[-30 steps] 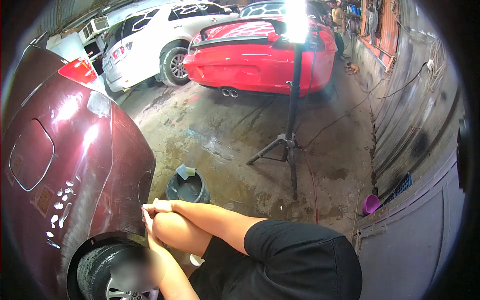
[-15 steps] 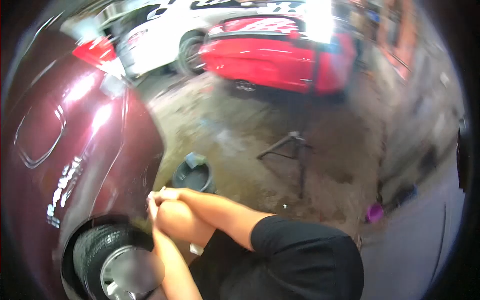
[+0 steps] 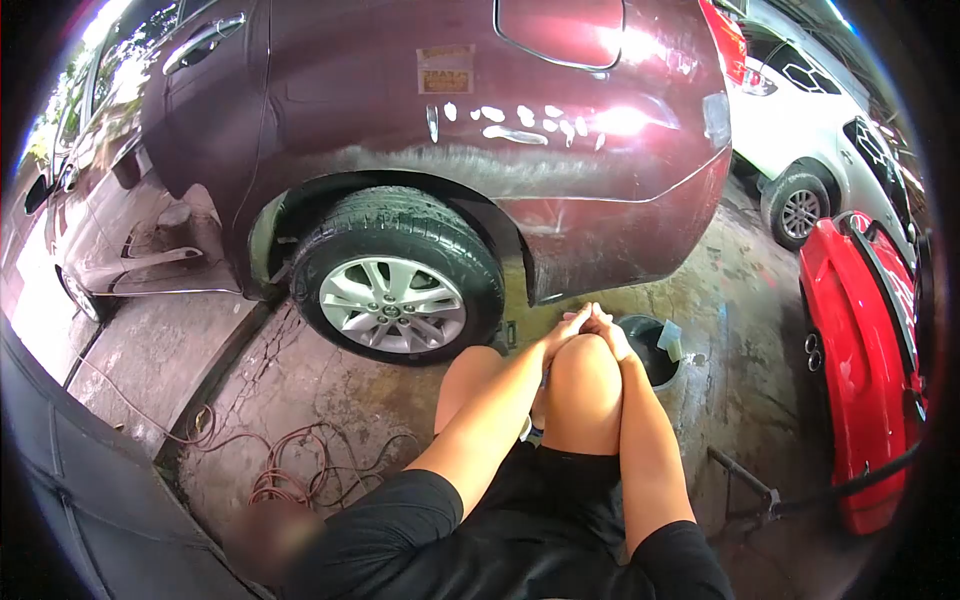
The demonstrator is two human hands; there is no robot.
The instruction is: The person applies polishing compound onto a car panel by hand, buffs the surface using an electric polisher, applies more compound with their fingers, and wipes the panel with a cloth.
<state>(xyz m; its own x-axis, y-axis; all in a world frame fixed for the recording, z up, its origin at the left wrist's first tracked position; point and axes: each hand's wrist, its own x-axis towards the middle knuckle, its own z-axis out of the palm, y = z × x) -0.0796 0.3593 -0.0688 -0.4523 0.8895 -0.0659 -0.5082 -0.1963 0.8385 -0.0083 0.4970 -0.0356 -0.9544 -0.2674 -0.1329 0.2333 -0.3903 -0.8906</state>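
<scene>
My left hand point(image 3: 566, 332) and my right hand point(image 3: 608, 332) are clasped together at the far side of my raised knee point(image 3: 585, 385). Their fingers are pressed against each other, and no object shows in them. Beyond them is the rear side of a maroon car point(image 3: 620, 235), with white smears point(image 3: 515, 134) and a dull sanded-looking band above the wheel arch. Its rear wheel point(image 3: 395, 275) stands left of my hands. Just right of my hands sits a dark bucket point(image 3: 640, 325), a pale cloth or sponge point(image 3: 670, 340) hanging on its rim.
Reddish hose or cord point(image 3: 290, 465) lies coiled on the concrete floor at the lower left. To the right stand a red bumper point(image 3: 850, 370) and a metal stand point(image 3: 745, 470). A white car point(image 3: 810, 140) is parked behind.
My view has swung left, so the maroon car's side and wheel now fill the upper part and the red bumper sits at the right edge. My hands stay clasped at the knee.
</scene>
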